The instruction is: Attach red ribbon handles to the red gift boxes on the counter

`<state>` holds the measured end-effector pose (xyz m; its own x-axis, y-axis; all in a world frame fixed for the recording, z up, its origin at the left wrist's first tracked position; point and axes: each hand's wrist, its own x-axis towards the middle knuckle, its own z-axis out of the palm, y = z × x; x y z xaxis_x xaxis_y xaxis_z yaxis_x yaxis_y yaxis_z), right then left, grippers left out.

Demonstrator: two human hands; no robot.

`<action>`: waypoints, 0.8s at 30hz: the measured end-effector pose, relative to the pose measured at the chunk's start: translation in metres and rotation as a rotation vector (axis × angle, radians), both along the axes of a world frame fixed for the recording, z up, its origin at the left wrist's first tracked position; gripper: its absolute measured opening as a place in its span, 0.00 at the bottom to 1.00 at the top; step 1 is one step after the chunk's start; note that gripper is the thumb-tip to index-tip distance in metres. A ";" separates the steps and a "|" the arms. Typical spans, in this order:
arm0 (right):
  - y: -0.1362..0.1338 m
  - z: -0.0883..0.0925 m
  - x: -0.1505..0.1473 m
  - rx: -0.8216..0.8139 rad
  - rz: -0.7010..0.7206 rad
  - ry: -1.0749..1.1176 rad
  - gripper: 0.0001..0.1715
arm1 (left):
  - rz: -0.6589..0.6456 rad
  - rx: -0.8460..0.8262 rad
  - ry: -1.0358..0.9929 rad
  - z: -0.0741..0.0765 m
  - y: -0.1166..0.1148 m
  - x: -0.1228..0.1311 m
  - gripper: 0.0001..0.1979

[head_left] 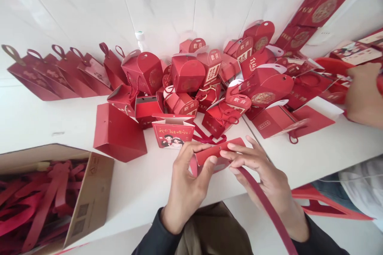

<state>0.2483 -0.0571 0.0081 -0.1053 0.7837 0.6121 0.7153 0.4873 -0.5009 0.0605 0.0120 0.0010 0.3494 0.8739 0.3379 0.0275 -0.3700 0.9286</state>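
Note:
My left hand [190,185] pinches a small red paper gift box [213,151] between thumb and fingers, near the table's front edge. A small hole shows in the box's folded top edge. My right hand [269,183] grips a dark red ribbon [265,203] close to its end, right by that hole; the rest trails down to the bottom of the picture. Whether the ribbon's tip is in the hole is hidden by my fingers. Just beyond stands a red box with a cartoon couple [172,137]. A larger plain red box [118,135] lies to the left.
At front left, a cardboard carton [92,195] holds many red ribbon strips. Several bags with ribbon loops [83,71] lean along the wall. Red boxes [188,73] crowd the table's middle. A bottle [140,41] stands behind. Another person's arm [365,95] reaches in at right, above a red stool [326,205].

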 end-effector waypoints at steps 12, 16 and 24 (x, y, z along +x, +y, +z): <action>0.009 0.013 0.000 -0.003 -0.051 0.043 0.10 | 0.075 0.066 0.002 0.000 0.005 0.012 0.05; 0.012 0.006 0.002 -0.057 -0.058 0.041 0.10 | 0.066 0.010 0.000 0.001 0.006 0.016 0.05; 0.010 0.015 0.001 -0.018 -0.063 0.084 0.07 | 0.120 0.024 -0.023 -0.004 0.006 0.023 0.06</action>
<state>0.2492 -0.0467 0.0233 -0.0043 0.7981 0.6025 0.6995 0.4329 -0.5686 0.0839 0.0180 -0.0026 0.2343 0.9006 0.3660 0.0514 -0.3875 0.9204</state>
